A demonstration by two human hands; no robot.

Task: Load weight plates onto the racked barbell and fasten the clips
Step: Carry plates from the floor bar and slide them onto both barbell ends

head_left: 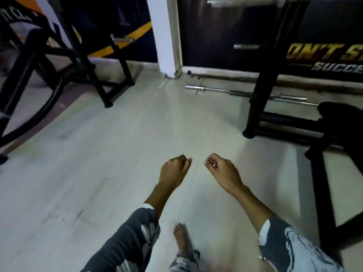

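Note:
My left hand (173, 171) and my right hand (222, 170) hang side by side over the pale floor, fingers loosely curled, holding nothing. A chrome barbell (208, 88) lies on the floor by the far wall, partly hidden behind a black rack post (259, 99). Another bar's chrome end (243, 1) shows at the top of the view, up on the rack. No weight plates or clips are in view.
A black machine frame (98, 75) stands at the left with a chrome peg (122, 40). A white pillar (163, 36) rises at the back. Black bench or rack feet (324, 183) stretch along the right. My bare foot (182, 240) is on the tiled floor (117, 154).

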